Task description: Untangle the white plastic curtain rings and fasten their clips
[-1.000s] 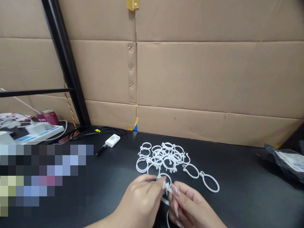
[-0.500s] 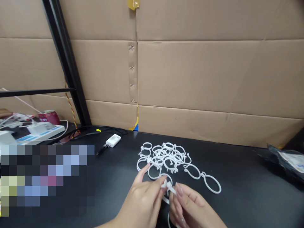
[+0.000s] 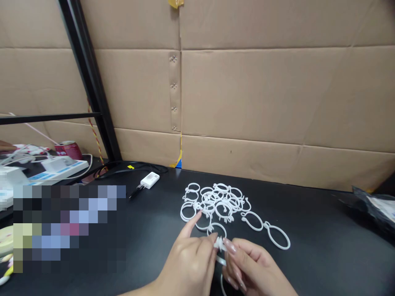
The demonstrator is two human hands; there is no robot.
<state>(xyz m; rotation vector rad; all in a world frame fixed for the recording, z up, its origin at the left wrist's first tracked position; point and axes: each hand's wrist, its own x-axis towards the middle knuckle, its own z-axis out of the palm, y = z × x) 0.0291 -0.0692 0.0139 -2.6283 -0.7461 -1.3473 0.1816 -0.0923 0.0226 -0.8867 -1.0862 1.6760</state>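
Note:
Both hands meet low in the middle of the view over a black table (image 3: 308, 255). My left hand (image 3: 189, 263) pinches the clasp end of a white plastic ring (image 3: 219, 243), with its index finger stretched out toward the pile. My right hand (image 3: 249, 269) pinches the same ring from the right, fingertips touching the clasp. Part of the ring curves down between the hands and is hidden there. Just beyond the fingers lies a pile of several white plastic rings (image 3: 216, 201).
Two loose linked rings (image 3: 268, 230) lie right of the pile. A white adapter with a black cable (image 3: 149, 181) sits at the left, a power strip (image 3: 58, 168) and red can (image 3: 70, 149) further left. A dark bag (image 3: 373, 207) lies at the right edge. A cardboard wall (image 3: 247, 102) backs the table.
My left index finger has lifted and stretched toward the pile. Both hands keep their pinch on the ring, shifted slightly right in view as the camera turned a little.

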